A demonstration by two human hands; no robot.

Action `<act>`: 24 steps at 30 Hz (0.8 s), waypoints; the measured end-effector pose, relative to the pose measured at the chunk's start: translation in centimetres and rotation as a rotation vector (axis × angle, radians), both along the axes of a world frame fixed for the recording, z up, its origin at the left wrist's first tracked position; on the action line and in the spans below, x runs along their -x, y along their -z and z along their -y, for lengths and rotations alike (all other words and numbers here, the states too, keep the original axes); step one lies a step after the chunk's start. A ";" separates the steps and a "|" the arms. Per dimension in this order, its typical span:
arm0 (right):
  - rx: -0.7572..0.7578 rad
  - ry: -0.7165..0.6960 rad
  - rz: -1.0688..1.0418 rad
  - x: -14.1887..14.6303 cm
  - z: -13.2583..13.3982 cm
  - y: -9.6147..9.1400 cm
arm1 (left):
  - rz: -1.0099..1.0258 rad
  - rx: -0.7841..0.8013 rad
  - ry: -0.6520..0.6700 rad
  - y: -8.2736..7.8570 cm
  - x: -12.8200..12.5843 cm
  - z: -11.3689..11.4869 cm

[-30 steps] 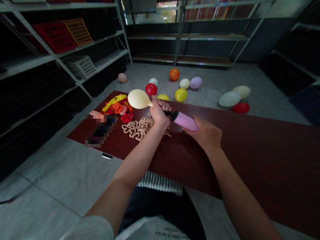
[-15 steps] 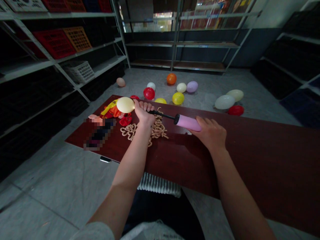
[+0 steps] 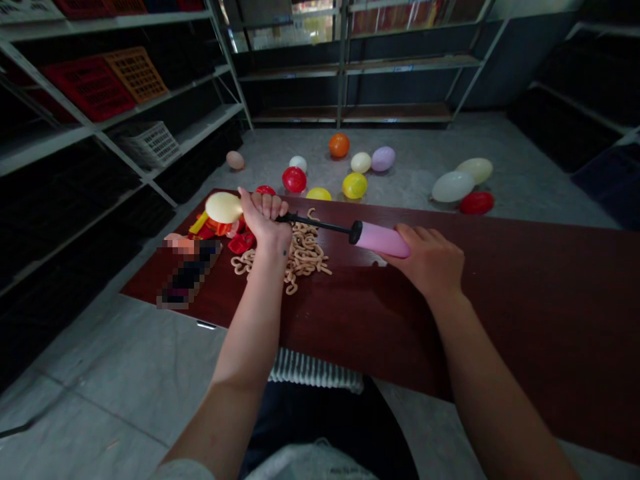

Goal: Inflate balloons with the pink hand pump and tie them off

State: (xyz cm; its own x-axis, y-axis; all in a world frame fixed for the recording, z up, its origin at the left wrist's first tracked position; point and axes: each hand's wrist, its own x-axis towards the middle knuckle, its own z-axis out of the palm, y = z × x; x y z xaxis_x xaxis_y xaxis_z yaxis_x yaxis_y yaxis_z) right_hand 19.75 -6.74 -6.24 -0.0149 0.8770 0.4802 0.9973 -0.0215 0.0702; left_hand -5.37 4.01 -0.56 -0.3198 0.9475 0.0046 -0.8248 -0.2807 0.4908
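My left hand (image 3: 266, 217) is closed around the black end of a balloon pump (image 3: 383, 240) and the neck of a pale yellow balloon (image 3: 223, 207). The balloon is partly inflated and sticks out left of my thumb; its join to the pump is hidden in my fingers. My right hand (image 3: 431, 261) wraps round the far end of the pump's pink barrel. A black rod runs between the barrel and my left hand, above the table. Beneath my left wrist lies a pile of beige, curly strips (image 3: 305, 257). Limp red balloons (image 3: 242, 243) lie beside it.
The dark red table (image 3: 360, 313) stretches to the right. A blurred-out dark object (image 3: 190, 273) lies near its left end. Inflated balloons, among them an orange one (image 3: 339, 145) and a white one (image 3: 453, 187), rest on the floor beyond. Metal shelves (image 3: 410, 65) stand behind.
My hands have moved farther apart, and more of the black rod shows between them. The balloon has shifted left with my left hand. The view has tilted slightly down.
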 end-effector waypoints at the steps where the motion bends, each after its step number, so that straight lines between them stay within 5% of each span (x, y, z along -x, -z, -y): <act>1: 0.015 -0.012 -0.008 0.3 0.1 -0.1 | -0.016 0.006 0.003 0.0 -0.3 0.2; 14: 0.139 -0.051 -0.144 4.1 0.4 -0.7 | -0.078 0.010 0.169 1.3 -6.0 2.3; 24: 0.127 -0.084 -0.161 4.0 -0.3 -0.4 | 0.019 0.076 0.150 1.8 -5.2 1.0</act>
